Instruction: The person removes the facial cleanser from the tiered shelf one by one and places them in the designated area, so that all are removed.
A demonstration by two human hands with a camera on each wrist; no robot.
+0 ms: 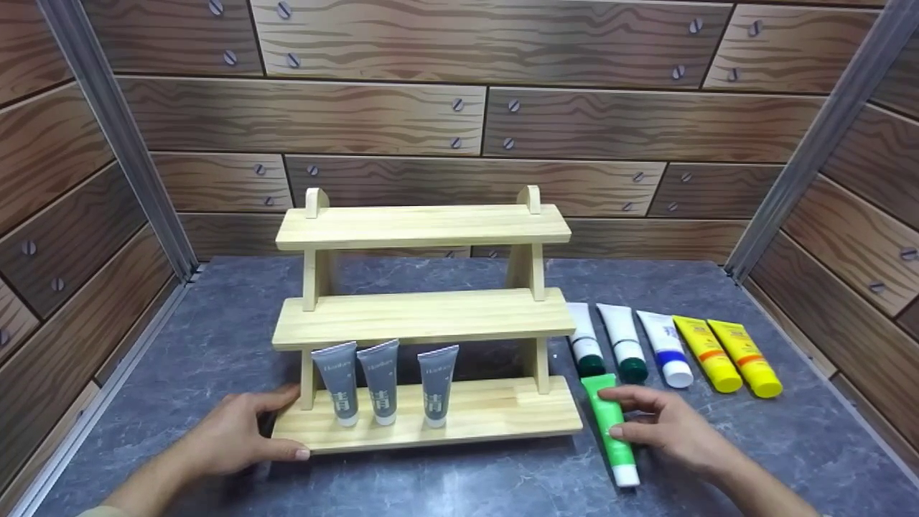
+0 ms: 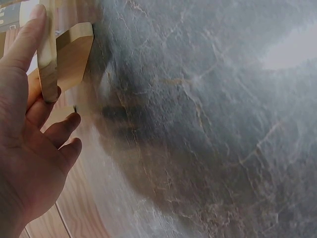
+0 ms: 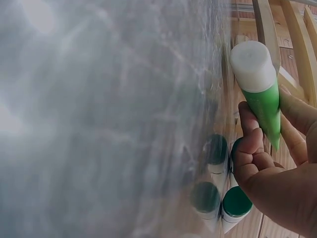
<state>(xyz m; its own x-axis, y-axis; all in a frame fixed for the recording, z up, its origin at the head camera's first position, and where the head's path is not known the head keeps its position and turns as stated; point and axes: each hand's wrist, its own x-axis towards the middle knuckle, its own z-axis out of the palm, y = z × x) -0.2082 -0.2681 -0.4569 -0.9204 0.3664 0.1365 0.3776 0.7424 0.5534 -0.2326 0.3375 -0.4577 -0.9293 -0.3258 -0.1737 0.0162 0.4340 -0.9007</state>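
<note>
Right hand (image 1: 668, 425): pinching the green tube (image 1: 610, 424) between thumb and fingers; tube just right of the rack (image 1: 423, 316), white cap towards the person, flat end pointing away; whether it touches the table (image 1: 143, 366) cannot be told.

Left hand (image 1: 233, 431): gripping the left end of the bottom shelf (image 1: 495, 413), thumb at the front edge, fingers farther back.

Rack: pale wood, three stepped shelves, upright on the dark, marbled table.

Grey tubes (image 1: 380, 384): three, standing on their white caps on the bottom shelf; two side by side towards the left, the third set apart to their right.

White tubes (image 1: 619, 329): three, lying right of the rack; two green-capped, the third with a blue band and white cap.

Yellow tubes (image 1: 711, 355): two, lying at the right end of the same row; orange bands, yellow caps towards the person.

Walls (image 1: 388, 122): plank-patterned, at back and sides.
</note>
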